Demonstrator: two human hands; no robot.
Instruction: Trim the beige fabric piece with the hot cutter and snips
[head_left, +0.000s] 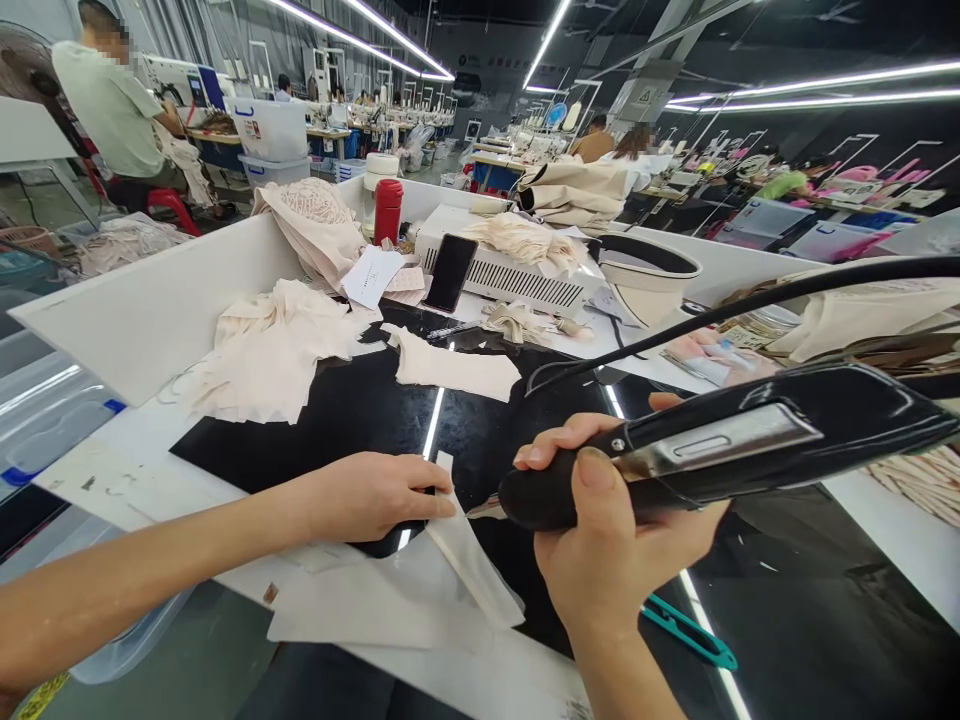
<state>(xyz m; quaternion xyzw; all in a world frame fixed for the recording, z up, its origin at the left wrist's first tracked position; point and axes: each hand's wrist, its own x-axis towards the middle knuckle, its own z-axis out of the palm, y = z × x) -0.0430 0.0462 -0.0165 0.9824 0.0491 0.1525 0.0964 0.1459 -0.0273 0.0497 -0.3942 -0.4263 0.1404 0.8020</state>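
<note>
Left grip (367,497) pinches cloth (477,572), right grip (615,545) holds tool (840,430).

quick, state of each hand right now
Left hand: closed, pinching a pale fabric strip.
Right hand: closed around a black handheld tool.

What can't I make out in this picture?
Head view throughout:
Right hand: some finger parts, hidden behind the black tool.
Pale strip: the pinched part, covered by the left hand.
Black cable: its continuation, cut off by the right edge.
White slip: print too small to read.
</note>
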